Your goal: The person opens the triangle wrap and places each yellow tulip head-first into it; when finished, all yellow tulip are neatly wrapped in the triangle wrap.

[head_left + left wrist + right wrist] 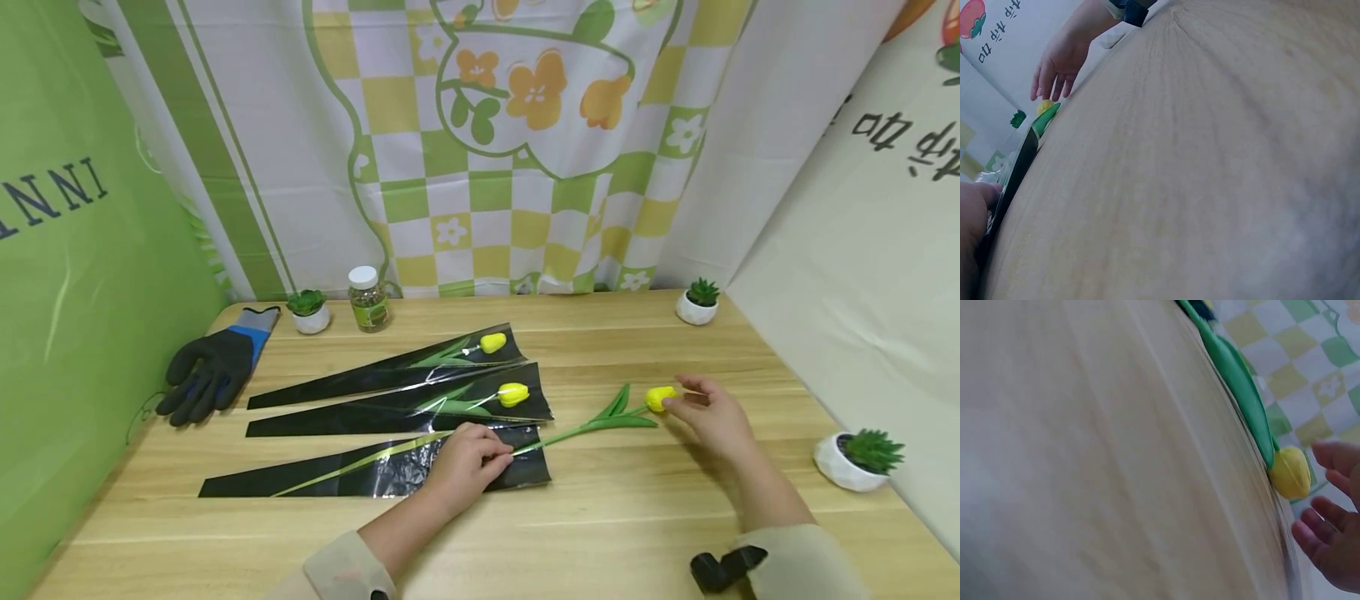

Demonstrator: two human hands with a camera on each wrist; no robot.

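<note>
A yellow tulip [661, 398] with green leaves lies to the right of the nearest black sleeve [315, 479], its stem running left to the sleeve's wide end. There my left hand [467, 467] pinches the sleeve by its opening, thumb and forefinger beside the stem. A thin yellow-green strip shows along this sleeve. My right hand [712, 417] is by the tulip's bloom, fingers spread loosely; in the right wrist view a gap shows between the fingertips and the bloom [1290, 472]. Two more black sleeves, a middle one [322, 421] and a far one [330, 385], each hold a yellow tulip under clear film.
A black and blue work glove [213, 371] lies at the left. Along the back stand a potted succulent [308, 312], a white-capped jar [368, 302] and another succulent [697, 302]. A third succulent [855, 461] is near the table's right edge. Printed curtains enclose the table.
</note>
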